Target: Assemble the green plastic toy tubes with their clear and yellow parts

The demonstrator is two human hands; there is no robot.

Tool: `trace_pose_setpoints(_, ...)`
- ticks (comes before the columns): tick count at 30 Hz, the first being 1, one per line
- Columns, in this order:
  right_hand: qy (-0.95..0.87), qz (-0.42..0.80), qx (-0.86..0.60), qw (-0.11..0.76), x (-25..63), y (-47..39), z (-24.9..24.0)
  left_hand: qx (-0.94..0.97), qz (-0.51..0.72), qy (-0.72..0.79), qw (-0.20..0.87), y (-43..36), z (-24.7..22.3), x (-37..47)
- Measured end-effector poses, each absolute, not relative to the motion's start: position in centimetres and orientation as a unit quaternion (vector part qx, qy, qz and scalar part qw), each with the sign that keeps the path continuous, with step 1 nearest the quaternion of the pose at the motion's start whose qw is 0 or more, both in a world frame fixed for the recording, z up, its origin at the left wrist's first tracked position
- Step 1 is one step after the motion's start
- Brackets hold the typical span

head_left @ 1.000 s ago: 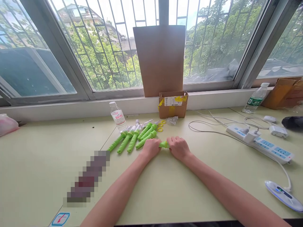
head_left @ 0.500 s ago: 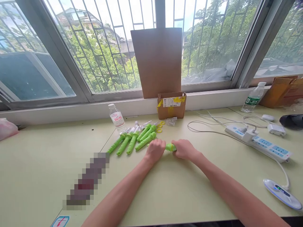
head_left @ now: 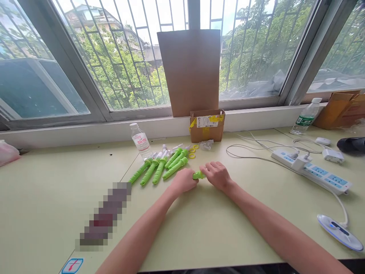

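Note:
A green plastic handle [head_left: 197, 175], mostly covered by my fingers, is held low over the table in front of me. My left hand [head_left: 184, 180] is wrapped round its left part. My right hand [head_left: 218, 174] grips the right end with bent fingers, and whatever is under them is hidden. Just beyond my left hand lie several similar green ribbed handles [head_left: 161, 171], some with clear ends pointing away from me. A few yellow rings [head_left: 192, 155] rest behind my hands, beside a crumpled clear plastic piece [head_left: 206, 145].
A small open cardboard box [head_left: 207, 133] stands at the back before a tall cardboard sheet [head_left: 194, 72]. One water bottle [head_left: 140, 140] is at back left, another [head_left: 306, 117] at back right. On the right lie a power strip [head_left: 327, 177], cables and a white oval device [head_left: 339, 232].
My right hand has turned, its knuckles now higher and its fingers over the handle's right end. My left hand has shifted slightly left and down; both still hold the handle.

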State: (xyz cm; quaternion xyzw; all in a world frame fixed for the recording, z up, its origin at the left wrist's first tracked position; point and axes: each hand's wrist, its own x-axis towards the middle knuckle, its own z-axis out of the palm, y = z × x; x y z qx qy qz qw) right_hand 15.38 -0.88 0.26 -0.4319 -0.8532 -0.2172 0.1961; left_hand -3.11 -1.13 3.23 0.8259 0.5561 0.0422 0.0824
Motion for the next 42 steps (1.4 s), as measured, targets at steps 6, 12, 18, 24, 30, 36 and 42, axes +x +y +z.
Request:
trace_pose_setpoints(6,-0.841,-0.116,-0.515,0.122,15.1,-1.4,1.0,0.833,0.001,0.553,-0.019,-1.6,2.7,-1.9)
trace_pose_setpoints(12,-0.824,-0.059,-0.558,0.080,15.3,-1.3,1.5,0.839,-0.002,0.538,-0.075,-1.6,2.8,-1.5)
trace_pose_setpoints(18,-0.834,-0.117,-0.518,0.148,15.5,-0.8,0.4,0.828,0.038,0.559,-0.008,-1.7,3.3,-1.6)
trace_pose_setpoints(24,-0.845,-0.208,-0.438,0.226,15.8,-0.2,0.9,0.756,0.029,0.505,0.415,-1.5,5.2,-3.8)
trace_pose_setpoints(30,-0.841,-0.199,-0.465,0.193,16.2,-0.6,1.3,0.794,0.055,0.581,0.169,-1.7,3.7,-2.6)
trace_pose_setpoints(36,-0.831,-0.100,-0.537,0.104,15.8,-0.7,1.8,0.827,0.002,0.562,-0.026,-1.3,2.9,-1.8)
trace_pose_setpoints(42,-0.822,-0.062,-0.557,0.099,16.3,-0.7,1.6,0.828,0.002,0.556,-0.067,-1.6,2.9,-1.3)
